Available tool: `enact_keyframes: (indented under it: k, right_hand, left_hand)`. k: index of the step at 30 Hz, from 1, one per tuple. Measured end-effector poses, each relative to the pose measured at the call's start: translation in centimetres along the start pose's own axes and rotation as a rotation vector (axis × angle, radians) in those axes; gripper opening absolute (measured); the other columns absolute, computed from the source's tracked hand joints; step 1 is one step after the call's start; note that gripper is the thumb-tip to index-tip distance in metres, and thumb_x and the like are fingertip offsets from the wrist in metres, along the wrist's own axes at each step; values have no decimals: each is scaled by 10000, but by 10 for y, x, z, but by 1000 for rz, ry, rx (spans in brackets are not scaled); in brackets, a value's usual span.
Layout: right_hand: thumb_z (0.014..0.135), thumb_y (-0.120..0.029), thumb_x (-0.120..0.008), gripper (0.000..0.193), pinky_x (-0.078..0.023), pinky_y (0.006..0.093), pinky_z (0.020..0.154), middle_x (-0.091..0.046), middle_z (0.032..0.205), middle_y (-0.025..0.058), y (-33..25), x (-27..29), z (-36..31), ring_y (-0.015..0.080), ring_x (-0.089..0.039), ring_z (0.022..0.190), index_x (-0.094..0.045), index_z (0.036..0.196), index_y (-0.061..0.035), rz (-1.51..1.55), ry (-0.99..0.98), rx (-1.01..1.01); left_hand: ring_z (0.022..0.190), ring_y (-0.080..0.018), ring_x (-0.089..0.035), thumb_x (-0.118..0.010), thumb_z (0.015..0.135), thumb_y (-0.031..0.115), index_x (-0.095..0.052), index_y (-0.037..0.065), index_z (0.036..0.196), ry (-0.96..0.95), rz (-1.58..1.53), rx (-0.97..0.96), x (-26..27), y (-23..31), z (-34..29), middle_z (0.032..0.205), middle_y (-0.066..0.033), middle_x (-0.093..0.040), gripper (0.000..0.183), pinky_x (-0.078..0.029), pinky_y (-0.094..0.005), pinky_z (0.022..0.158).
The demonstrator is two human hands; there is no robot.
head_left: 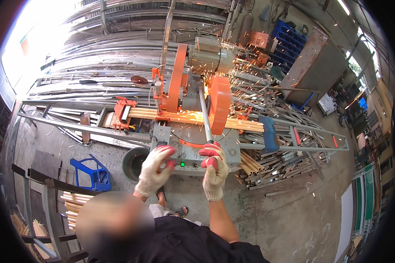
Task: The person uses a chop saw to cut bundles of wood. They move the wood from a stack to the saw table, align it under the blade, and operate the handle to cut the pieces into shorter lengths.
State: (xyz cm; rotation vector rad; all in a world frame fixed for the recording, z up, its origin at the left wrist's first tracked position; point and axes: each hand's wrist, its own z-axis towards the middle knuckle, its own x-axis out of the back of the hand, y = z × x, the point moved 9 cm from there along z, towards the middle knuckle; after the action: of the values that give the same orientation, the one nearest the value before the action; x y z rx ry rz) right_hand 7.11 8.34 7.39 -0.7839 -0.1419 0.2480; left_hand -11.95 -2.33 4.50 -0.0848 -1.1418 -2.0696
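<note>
My right hand (pixel 215 171), in a white knit glove with red-coated fingers, is closed around the black-gripped end of a long metal lever (pixel 204 111). The lever belongs to a cut-off saw with an orange blade guard (pixel 220 105). Below the guard, several tan tubes (pixel 147 114) lie crosswise in orange clamps. Bright sparks (pixel 193 115) spray where the blade meets them. My left hand (pixel 154 170), gloved alike, has curled fingers beside a black knob (pixel 161 143) at the machine's front edge; what lies under them is hidden.
A green light (pixel 182 164) glows on the front panel. Left stand a dark bucket (pixel 134 164) and a blue plastic stool (pixel 90 173). Metal offcuts (pixel 285 168) heap at right, with more tan tubes (pixel 250 163). Long bars (pixel 131 48) fill the back; sparks fly far right.
</note>
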Motion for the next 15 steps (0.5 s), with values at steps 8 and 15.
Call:
enact_keyframes:
  k: [8,15]
  right_hand:
    - [1015,-477,-613,694,-453,446,1087,-509,1455,121,94,0,-72,271,-532,1317,-394,1508,-41,727,46,-398]
    - [939,-284,-756,537,-511,431,953,-595,1274,140,85,26,-82,282,-627,1131,-537,1346,-9,-209,47,-7]
  left_hand:
    - [1296,-326,-589,-783,820,291,-690,91,1214,-360,-181,-335,-107,100,76,1262,-115,-681,451,-356,-534,1191]
    - [1217,-334,-625,-656,846,138,-702,75,1070,-227,-363,-273,-101,87,59,1139,-92,-699,237,-386,-522,1164]
